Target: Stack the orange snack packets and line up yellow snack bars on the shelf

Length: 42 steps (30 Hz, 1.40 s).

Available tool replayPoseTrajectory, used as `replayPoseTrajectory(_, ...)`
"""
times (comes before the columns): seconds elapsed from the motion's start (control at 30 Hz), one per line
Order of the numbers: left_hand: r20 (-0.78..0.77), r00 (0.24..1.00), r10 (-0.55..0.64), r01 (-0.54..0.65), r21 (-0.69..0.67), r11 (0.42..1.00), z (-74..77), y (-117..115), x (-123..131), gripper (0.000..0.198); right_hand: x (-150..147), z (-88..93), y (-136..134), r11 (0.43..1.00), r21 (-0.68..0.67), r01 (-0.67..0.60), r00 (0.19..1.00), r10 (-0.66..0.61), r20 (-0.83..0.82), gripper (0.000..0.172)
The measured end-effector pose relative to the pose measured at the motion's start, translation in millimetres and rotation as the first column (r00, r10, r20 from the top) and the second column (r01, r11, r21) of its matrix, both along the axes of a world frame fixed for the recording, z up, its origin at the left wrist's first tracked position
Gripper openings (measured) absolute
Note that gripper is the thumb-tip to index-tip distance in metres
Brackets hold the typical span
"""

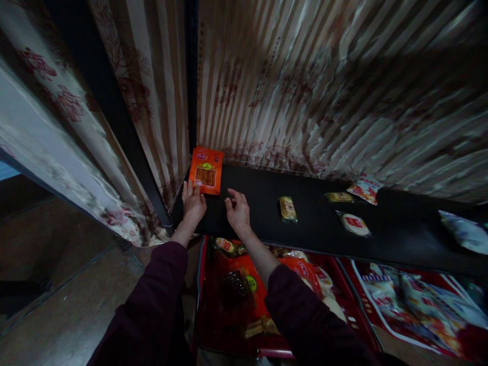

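An orange snack packet [206, 170] with a clear window leans at the left end of the black shelf [251, 190], near the corner post. My left hand [193, 205] rests with fingers extended at the packet's lower left edge. To the right of the packet, my right hand [238, 211] hovers over or touches the shelf, fingers apart and curved, with nothing in it. Further right on the shelf lies a small yellow wrapped snack [287, 209].
Along the shelf's right part lie another yellow snack [338, 196], a red-and-white packet [365, 188], a round wrapped snack [354, 223] and a pale bag [465, 232]. Below stands a red basket [202, 305] of packets, beside another container [362, 290]. Patterned curtains [267, 86] hang behind.
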<state>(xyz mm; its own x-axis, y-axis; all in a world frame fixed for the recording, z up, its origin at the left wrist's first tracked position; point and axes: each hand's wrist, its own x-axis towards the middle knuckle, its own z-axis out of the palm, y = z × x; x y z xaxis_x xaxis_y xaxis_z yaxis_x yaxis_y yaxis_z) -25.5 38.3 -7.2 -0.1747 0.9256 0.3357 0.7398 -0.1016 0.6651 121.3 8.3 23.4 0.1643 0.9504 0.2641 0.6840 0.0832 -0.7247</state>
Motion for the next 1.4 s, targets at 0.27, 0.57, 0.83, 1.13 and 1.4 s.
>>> replayPoseTrajectory(0.27,-0.027,0.990,-0.135,0.138,0.188,0.973,20.3,-51,19,0.035,26,-6.5,-89,0.994,0.110,-0.014,0.973,0.039,-0.227,0.028)
replayPoseTrajectory(0.57,0.051,0.829,-0.556,0.558,-0.028,0.829,6.1,-125,57,0.033,54,-28.3,-149,0.998,-0.040,0.048,0.986,-0.054,-0.157,0.025)
replayPoseTrajectory(0.83,-0.029,0.766,-0.642,0.510,-0.580,0.635,-33.6,-168,73,0.048,71,-51.7,-175,0.982,-0.164,0.098,0.995,-0.092,0.045,0.028)
replayPoseTrajectory(1.13,0.003,0.712,-0.703,0.496,-0.710,0.499,-51.5,-181,73,0.073,68,-62.5,-194,0.963,-0.255,0.084,0.976,-0.027,0.217,0.032)
replayPoseTrajectory(1.4,-0.006,0.766,-0.643,0.463,-0.688,0.558,-48.5,-185,70,0.075,58,-67.8,-201,0.957,-0.288,0.037,0.976,0.028,0.216,0.033)
